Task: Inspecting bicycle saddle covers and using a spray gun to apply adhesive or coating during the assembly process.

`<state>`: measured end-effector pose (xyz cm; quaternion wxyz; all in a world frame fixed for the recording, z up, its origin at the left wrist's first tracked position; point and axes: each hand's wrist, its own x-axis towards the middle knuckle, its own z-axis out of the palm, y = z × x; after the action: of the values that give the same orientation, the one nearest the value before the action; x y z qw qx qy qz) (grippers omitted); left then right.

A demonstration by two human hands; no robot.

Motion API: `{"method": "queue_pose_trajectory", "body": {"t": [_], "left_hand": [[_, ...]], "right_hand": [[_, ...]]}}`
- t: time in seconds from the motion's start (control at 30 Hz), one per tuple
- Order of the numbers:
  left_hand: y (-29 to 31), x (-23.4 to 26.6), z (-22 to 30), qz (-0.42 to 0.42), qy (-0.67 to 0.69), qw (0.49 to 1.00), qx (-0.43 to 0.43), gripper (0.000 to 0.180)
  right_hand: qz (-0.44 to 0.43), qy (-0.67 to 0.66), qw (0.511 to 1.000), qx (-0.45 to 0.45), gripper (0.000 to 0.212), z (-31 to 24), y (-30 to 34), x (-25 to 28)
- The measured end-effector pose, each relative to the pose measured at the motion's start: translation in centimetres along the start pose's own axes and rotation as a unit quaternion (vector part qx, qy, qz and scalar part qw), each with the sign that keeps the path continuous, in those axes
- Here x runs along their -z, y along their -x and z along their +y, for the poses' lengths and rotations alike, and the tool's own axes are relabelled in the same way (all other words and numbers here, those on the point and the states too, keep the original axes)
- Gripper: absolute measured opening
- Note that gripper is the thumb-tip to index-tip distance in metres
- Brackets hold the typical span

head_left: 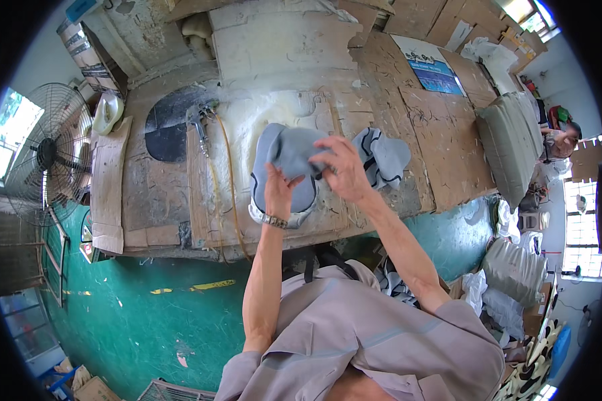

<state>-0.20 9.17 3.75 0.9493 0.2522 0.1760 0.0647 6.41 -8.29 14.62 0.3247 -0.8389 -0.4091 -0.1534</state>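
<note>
A soft grey padded fabric piece [291, 148] is lifted a little above the worktable, somewhat blurred. My left hand [279, 192] grips its near left edge, thumb apart on the near side and wristwatch on the wrist. With bent fingers, my right hand [344, 168] pinches the same piece at its right edge; the fingertips are partly hidden. Beneath lie more grey pieces with dark curved trim [305, 198], partly covered by my hands. Just right of my right hand rests another bundle of grey trimmed pieces [386, 159].
The cardboard-covered worktable [374, 87] carries a spray gun [199, 127] with a yellow hose [229, 170] left of the pieces. A black oval sheet [170, 123] lies beyond it. A large fan [47, 154] stands at left, wrapped bales [512, 147] at right. Another person [558, 142] is far right.
</note>
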Motion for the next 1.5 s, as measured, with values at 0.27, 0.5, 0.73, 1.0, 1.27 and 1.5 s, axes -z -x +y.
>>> {"method": "queue_pose_trajectory", "body": {"t": [0.27, 0.5, 0.73, 1.0, 1.27, 1.5], "left_hand": [[5.5, 2.1, 0.6, 0.087, 0.126, 0.988, 0.019, 0.045], [6.5, 2.2, -0.8, 0.084, 0.156, 0.984, 0.008, 0.041], [2.2, 1.5, 4.3, 0.041, 0.249, 0.965, -0.079, 0.053], [5.8, 8.8, 3.1, 0.012, 0.059, 0.998, 0.013, 0.05], [3.4, 16.7, -0.1, 0.251, -0.208, 0.944, -0.044, 0.023], [-5.4, 11.9, 2.7, 0.313, -0.806, 0.499, -0.057, 0.025]], "right_hand": [[-0.014, -0.211, 0.887, -0.411, 0.028, -3.4, 8.0, -3.3], [0.087, -0.72, 0.393, -0.565, 0.05, -3.0, 9.1, -8.5], [0.189, -0.695, 0.485, -0.497, 0.03, -0.8, 2.2, -7.3], [0.09, -0.612, 0.609, -0.497, 0.028, 0.7, 6.9, -7.1], [0.098, -0.497, 0.603, -0.617, 0.024, 2.9, 13.1, -12.5], [0.009, -0.162, 0.774, -0.612, 0.033, 7.3, 8.1, -14.3]]}}
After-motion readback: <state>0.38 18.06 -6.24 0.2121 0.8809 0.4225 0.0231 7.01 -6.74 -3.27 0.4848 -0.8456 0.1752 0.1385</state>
